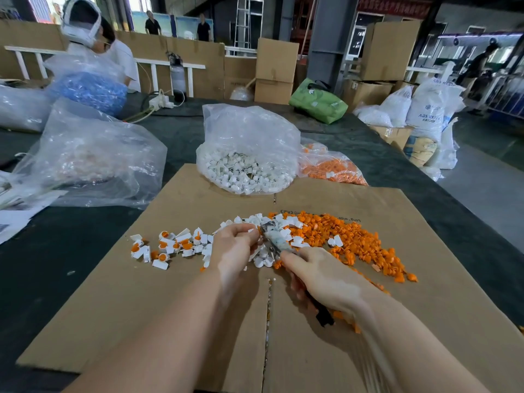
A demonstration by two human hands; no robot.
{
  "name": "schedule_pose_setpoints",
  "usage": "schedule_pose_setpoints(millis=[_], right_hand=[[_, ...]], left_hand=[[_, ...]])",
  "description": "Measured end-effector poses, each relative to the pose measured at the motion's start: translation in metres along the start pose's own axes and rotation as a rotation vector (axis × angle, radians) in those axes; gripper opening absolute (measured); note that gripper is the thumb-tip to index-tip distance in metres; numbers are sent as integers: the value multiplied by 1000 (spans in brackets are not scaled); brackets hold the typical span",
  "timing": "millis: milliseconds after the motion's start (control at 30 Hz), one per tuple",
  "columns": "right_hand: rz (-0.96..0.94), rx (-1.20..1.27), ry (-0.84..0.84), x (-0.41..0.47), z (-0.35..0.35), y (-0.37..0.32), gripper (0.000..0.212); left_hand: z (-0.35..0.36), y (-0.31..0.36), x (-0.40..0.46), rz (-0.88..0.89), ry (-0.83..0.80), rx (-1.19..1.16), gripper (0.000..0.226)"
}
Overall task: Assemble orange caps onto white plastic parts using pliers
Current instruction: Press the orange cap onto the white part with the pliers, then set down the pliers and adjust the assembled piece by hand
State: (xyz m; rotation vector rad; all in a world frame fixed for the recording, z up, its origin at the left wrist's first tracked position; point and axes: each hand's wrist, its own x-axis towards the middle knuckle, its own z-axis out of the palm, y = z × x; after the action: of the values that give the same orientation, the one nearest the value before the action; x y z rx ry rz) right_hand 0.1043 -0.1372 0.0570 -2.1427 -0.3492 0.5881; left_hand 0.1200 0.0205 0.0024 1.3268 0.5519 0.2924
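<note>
My right hand grips the black handles of the pliers, whose jaws point up-left over a heap of loose white plastic parts. My left hand pinches a small white part at the plier jaws; what the jaws hold is hidden. Loose orange caps are heaped to the right on the cardboard sheet. Left of my hands lie several white parts with orange caps fitted.
A clear bag of white parts and a bag of orange caps stand at the cardboard's far edge. A large clear bag lies at the left. Another person sits at the far left. Boxes and sacks stand behind.
</note>
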Motion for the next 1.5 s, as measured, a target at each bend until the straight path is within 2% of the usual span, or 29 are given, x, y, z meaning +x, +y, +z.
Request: schedule_pose_setpoints(millis=[267,433,533,667,900,933,1000,1067,1133,1300,1400,1500], right_hand=[[-61,-95,193,0,6,15,46],[-118,-344,485,-3,2,34,34],[-54,-479,606,4,-12,51,39],[31,-813,627,17,-24,71,49],[121,-1076,666,24,-23,79,57],[51,-1073,707,24,-18,76,53],[-217,-953,782,26,-5,70,37],[-470,-798,762,26,14,63,24],[-627,-725,724,26,31,58,20],[-672,-594,704,29,45,59,13],[-682,-568,724,29,46,58,14],[-685,-545,733,27,45,57,15]], left_hand=[[9,-1,-12,-3,30,-89,9],[6,-8,-14,18,19,-29,8],[-3,-15,-18,102,-32,162,10],[-7,-23,-25,242,-166,453,19],[-9,-24,-27,313,-240,557,27],[-10,-24,-27,318,-247,567,27],[-10,-24,-27,322,-260,579,28],[-10,-23,-28,332,-261,585,26],[-10,-22,-29,354,-260,582,21],[-15,-23,-33,338,-262,555,18],[-18,-24,-37,313,-313,509,33],[-15,-26,-38,382,-385,605,40]])
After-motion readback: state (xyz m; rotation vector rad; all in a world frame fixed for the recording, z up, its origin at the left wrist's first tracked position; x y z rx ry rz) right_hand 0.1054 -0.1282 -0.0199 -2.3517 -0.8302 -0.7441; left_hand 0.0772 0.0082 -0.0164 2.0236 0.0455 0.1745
